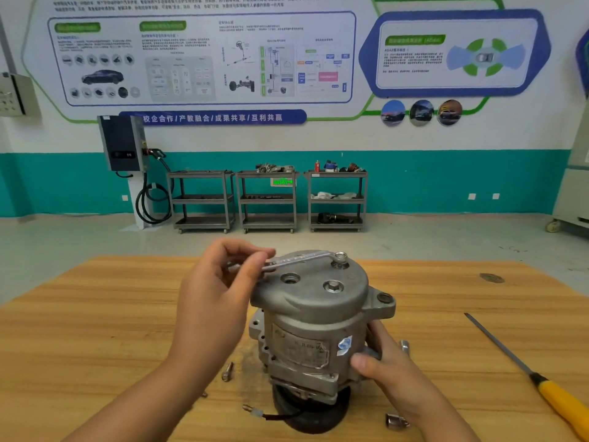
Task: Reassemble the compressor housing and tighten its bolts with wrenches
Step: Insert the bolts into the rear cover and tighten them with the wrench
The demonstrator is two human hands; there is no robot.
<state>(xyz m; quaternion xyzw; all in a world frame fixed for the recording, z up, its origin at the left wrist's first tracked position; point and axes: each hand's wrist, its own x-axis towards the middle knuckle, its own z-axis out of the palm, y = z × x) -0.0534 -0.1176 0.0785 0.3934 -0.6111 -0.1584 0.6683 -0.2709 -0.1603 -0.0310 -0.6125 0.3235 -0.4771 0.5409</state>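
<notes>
Left hand (223, 282) pinches the handle end of the ring wrench (299, 259), far out for leverage; its ring sits on a bolt (340, 257) at the cover's far edge, beyond the fingertips. Right hand (385, 365) clasps the side of the compressor housing (306, 314), upright between both hands, likely to stop it turning. A loose bolt (227, 371) beside the left wrist probably belongs in the open hole (289, 278) near those fingers.

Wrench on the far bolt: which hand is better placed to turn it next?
Left. The left hand pinches the wrench handle, and the ring end sits on the far bolt. The right hand grips the compressor low on its side, likely bracing it against the turn.
</notes>
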